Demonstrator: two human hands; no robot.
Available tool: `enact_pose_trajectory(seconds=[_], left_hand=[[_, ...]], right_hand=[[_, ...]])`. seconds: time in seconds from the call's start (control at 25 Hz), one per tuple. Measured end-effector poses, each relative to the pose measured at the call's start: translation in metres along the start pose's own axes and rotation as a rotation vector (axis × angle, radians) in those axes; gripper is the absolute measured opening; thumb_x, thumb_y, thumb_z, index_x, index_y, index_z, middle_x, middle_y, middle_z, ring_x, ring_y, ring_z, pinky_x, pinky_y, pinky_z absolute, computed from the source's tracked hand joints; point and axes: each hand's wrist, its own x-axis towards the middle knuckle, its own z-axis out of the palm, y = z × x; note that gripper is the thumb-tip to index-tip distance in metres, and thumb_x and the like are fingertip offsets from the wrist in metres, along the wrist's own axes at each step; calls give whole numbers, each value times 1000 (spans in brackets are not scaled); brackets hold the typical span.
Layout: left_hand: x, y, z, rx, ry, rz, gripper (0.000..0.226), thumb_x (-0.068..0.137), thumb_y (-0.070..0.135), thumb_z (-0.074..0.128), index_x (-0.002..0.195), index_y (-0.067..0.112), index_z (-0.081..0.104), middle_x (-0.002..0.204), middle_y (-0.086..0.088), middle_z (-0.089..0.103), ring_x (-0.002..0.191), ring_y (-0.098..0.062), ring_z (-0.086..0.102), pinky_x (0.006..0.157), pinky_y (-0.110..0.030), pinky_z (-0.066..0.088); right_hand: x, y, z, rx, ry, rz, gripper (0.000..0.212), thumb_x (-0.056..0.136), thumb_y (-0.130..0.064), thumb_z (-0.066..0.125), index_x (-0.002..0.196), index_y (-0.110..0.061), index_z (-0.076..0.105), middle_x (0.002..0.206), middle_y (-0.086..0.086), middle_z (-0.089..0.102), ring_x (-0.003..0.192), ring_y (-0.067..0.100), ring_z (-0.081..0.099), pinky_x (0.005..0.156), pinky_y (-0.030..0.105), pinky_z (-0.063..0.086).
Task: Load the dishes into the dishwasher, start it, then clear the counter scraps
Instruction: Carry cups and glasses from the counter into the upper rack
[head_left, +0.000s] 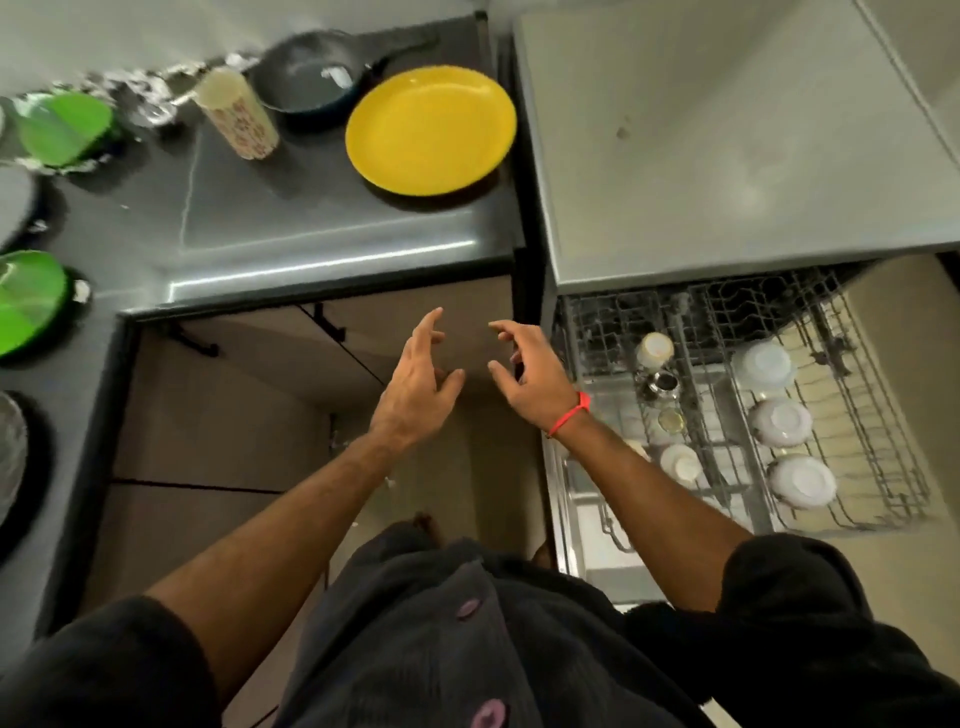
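Below the front edge of the dark grey worktop (332, 244), in front of the brown cabinet doors, both hands hang in the air holding nothing. The left hand (415, 387) and the right hand (530, 379) sit side by side, close but not touching, fingers spread and loosely curved, palms turned toward each other. A red thread (569, 415) circles the right wrist. The nearest dish waiting to be loaded is a yellow plate (431, 130), lying flat on the worktop near its right end, just beside the gap before the dishwasher. From the hands it lies straight ahead and higher up, roughly centred between them, so neither hand looks clearly nearer; being round, it has no long axis to line up with. Farther left on the worktop stand a tall cream patterned tumbler (239, 111) and, behind it, a dark frying pan (311, 73) whose handle points right. Green plates (62, 130) and crumpled foil scraps sit along the left side, blurred. To the right of the hands, the dishwasher's upper rack (883, 467) is pulled out, already carrying several white bowls (782, 421) face down and a few cups. Judging from this, the plate would be lifted forward, then carried right and down to the dishwasher, which lies on the right hand's side.
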Motion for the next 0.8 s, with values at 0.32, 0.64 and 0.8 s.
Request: enact_pose_trajectory(seconds=[0.32, 0.64, 0.8], left_hand=[[89, -73, -133, -89, 302, -91, 77, 95, 21, 68, 156, 30, 23, 141, -1, 45, 92, -17, 63, 82, -32, 59], [231, -165, -255, -90, 310, -161, 87, 91, 25, 70, 159, 17, 17, 159, -13, 27, 140, -32, 41, 112, -49, 43], [288, -176, -289, -86, 295, -149, 95, 88, 26, 76, 159, 14, 14, 161, -13, 19, 147, -27, 28, 123, -40, 24]], right_hand=[[137, -114, 70, 434, 41, 88, 32, 94, -7, 58, 125, -18, 57, 111, 6, 60, 91, 26, 66, 73, 42, 61], [259, -181, 146, 514, -57, 218, 45, 95, -7, 59, 131, -31, 48, 138, 3, 53, 118, 23, 60, 84, 37, 59], [296, -197, 160, 474, -50, 263, 55, 95, -6, 59, 143, -27, 44, 143, 1, 50, 125, 21, 56, 88, 36, 58]])
